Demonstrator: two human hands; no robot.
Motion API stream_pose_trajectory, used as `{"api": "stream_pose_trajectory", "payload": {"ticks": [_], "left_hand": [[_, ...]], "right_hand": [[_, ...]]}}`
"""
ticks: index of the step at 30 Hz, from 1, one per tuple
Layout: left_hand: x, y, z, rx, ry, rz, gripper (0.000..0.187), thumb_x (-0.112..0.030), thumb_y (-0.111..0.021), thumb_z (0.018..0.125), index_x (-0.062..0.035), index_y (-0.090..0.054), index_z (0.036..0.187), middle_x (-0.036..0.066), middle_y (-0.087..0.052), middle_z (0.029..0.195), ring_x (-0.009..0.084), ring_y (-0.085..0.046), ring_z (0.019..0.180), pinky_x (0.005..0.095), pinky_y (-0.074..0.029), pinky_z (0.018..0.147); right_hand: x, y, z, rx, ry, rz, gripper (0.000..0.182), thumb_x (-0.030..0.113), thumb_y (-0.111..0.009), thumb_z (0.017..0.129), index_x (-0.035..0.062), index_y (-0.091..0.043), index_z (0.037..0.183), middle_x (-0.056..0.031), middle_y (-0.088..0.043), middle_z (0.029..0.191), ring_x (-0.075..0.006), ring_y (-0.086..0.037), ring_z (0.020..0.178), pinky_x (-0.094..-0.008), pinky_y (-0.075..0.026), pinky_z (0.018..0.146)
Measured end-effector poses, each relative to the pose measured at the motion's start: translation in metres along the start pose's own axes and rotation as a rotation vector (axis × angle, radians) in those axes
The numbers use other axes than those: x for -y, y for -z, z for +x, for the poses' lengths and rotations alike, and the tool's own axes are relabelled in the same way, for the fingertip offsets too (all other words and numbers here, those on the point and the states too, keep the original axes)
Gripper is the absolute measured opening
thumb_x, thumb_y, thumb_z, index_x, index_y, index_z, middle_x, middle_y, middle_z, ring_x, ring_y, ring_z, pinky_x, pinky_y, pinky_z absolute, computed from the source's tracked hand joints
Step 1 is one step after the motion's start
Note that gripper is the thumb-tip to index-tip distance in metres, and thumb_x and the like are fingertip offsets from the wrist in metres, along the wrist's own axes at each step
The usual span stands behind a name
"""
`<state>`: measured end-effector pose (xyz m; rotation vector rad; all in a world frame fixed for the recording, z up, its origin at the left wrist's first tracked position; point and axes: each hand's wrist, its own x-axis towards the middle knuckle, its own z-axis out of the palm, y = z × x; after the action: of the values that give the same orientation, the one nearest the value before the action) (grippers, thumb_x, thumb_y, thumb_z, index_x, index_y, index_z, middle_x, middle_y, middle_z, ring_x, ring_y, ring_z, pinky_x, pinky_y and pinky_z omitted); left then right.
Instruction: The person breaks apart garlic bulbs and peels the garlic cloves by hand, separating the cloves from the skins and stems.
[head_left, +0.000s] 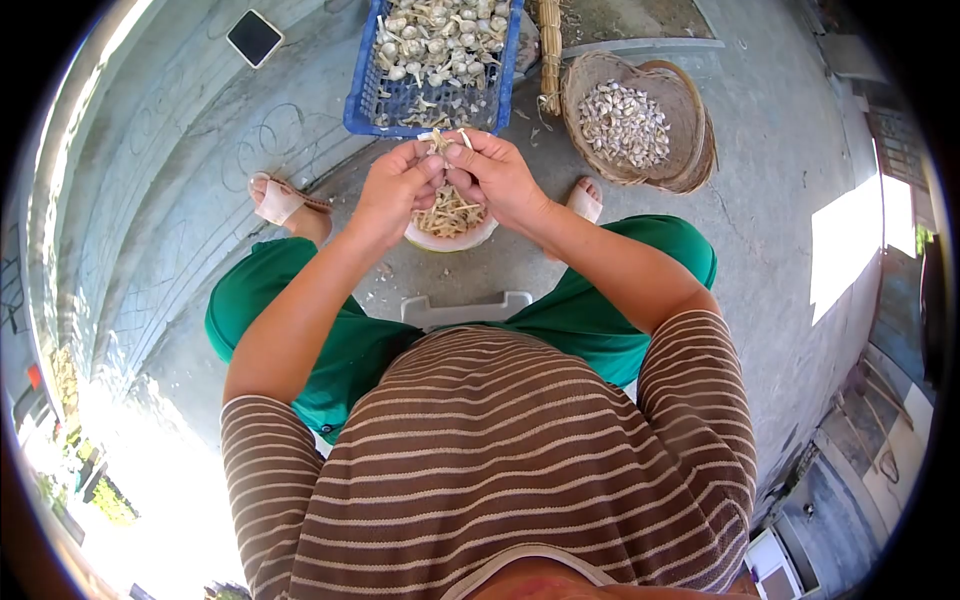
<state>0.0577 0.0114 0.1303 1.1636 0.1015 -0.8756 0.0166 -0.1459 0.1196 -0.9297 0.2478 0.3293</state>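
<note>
My left hand (398,188) and my right hand (500,182) meet in front of me, fingers pinched together on a garlic bulb (437,143). The fingers cover much of the bulb, and a dry stem end pokes out above them. Just below my hands stands a round, pale-rimmed bowl (450,243) holding dry garlic stalks (447,215). Beyond my fingertips is a blue plastic crate (353,112), with many garlic bulbs (437,40) piled toward its far end and loose scraps nearer me.
A wicker basket (690,140) with loose garlic cloves (625,122) sits to the right. Beside the crate lies a bundle of straw (550,50). A dark flat tablet-like object (255,39) rests on the floor at left. My sandalled feet flank the bowl.
</note>
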Motion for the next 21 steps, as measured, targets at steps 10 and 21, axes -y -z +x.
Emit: {"api": "stream_pose_trajectory", "payload": {"ticks": [10, 21], "left_hand": [[-0.006, 0.002, -0.001, 0.15, 0.154, -0.18, 0.009, -0.016, -0.052, 0.091, -0.0073, -0.048, 0.091, 0.002, -0.048, 0.074, 0.007, -0.036, 0.056, 0.0192, -0.028, 0.047], [-0.004, 0.005, 0.005, 0.159, 0.143, -0.234, 0.013, 0.0, -0.045, 0.08, -0.0059, -0.046, 0.092, 0.006, -0.048, 0.079, 0.0084, -0.039, 0.06, 0.0198, -0.029, 0.048]], "right_hand": [[-0.005, 0.017, 0.006, -0.018, -0.057, 0.234, 0.015, 0.017, -0.049, 0.092, 0.0054, -0.055, 0.1, 0.001, -0.046, 0.061, -0.0073, -0.039, 0.047, -0.0215, -0.029, 0.043], [-0.044, 0.059, 0.022, -0.026, 0.246, -1.5, 0.033, 0.027, -0.054, 0.082, 0.0089, -0.059, 0.109, -0.0152, -0.065, 0.09, -0.0328, -0.062, 0.087, -0.0421, -0.049, 0.078]]}}
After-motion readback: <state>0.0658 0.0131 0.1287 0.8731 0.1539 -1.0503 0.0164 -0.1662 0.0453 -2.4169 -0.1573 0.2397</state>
